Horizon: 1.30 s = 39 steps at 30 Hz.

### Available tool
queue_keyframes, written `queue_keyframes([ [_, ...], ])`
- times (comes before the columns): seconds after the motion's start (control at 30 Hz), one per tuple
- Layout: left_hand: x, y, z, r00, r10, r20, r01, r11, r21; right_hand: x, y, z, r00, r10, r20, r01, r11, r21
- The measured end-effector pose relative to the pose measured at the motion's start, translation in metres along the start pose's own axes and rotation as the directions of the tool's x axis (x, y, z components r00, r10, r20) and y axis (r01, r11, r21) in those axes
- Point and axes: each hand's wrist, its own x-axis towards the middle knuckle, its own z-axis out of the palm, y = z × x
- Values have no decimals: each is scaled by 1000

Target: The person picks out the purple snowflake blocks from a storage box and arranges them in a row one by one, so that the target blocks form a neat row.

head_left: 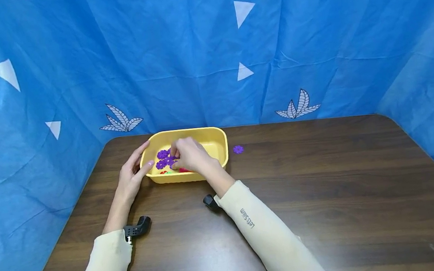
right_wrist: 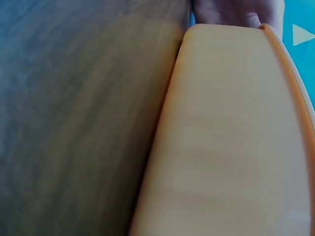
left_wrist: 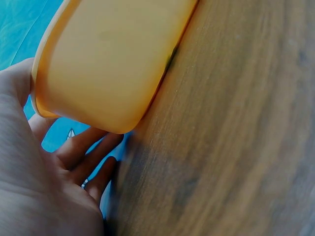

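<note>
A yellow plastic basket (head_left: pixel 219 153) stands at the back of the table, left of centre. At its left end my left hand (head_left: pixel 128 177) grips the rim, thumb over the edge and fingers along the outside wall. In the left wrist view that hand's fingers (left_wrist: pixel 78 147) reach behind the basket (left_wrist: pixel 113 64). My right hand (head_left: pixel 192 154) reaches down inside, bent fingers and thumb among purple flower-shaped plastic pieces (head_left: pixel 162 154). I cannot tell whether they pinch one. Red pieces (head_left: pixel 184 170) show near the front wall, partly hidden by the wrist.
One purple flower-shaped piece (head_left: pixel 238 149) lies on the wooden table (head_left: pixel 327 185), just right of the basket. A blue cloth (head_left: pixel 198 43) with white shapes hangs behind and at both sides. Black wrist cameras (head_left: pixel 139 227) stick out from the sleeves.
</note>
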Motion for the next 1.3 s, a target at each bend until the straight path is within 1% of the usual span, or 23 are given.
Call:
queue_keyframes([
  [0.1, 0, 0, 1, 1000, -2, 2, 2, 1000, 1, -1, -1, 2, 999, -19, 28, 20, 999, -37],
  [0.2, 1, 1, 2, 1000, -10, 4, 10, 1000, 6, -1, -1, 3, 999, -34, 40, 37, 997, -67],
  [0.37, 1, 2, 3, 1000, -20, 5, 20, 1000, 11, -1, 0, 4, 999, -25, 47, 28, 997, -74],
  [0.5, 1, 2, 2, 1000, -13, 3, 13, 1000, 11, 0, 0, 4, 999, -20, 47, 23, 998, -60],
  [0.87, 0, -1, -1, 1000, 3, -4, -3, 1000, -2, 0, -1, 5, 998, -53, 25, 53, 999, -6],
  [1.13, 1, -1, 0, 1000, -11, -7, 11, 1000, 25, -1, 2, 0, 999, -48, 5, 48, 998, 30],
  [1.3, 0, 1, 0, 1000, -4, 0, 4, 1000, 27, -3, 4, -5, 999, -44, -5, 45, 997, 66],
])
